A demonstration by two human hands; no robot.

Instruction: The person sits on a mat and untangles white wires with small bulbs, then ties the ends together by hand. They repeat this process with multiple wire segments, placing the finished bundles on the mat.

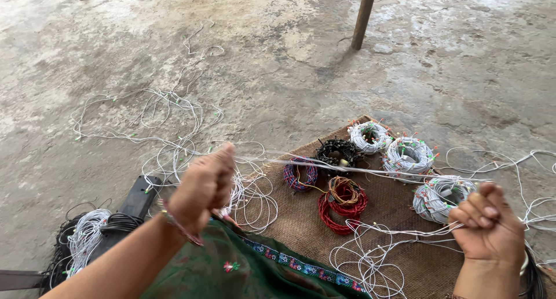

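My left hand (204,186) is closed on a thin white wire (347,167) with small coloured bulbs. The wire runs taut to the right across the mat toward my right hand (487,226), whose fingers are curled around it too. Loose loops of the same white wire (168,131) lie tangled on the concrete floor beyond my left hand. More loops (370,258) lie on the brown woven mat (301,224) between my hands. Near my right hand sits a coiled white wire bundle (437,197).
On the mat lie white coils (408,155) (369,136), a black coil (337,152), a red and orange coil (343,202) and a blue-red coil (299,175). A black box (136,197) and more wire (84,235) sit at the left. A wooden post (364,15) stands behind. Green cloth (243,270) covers my lap.
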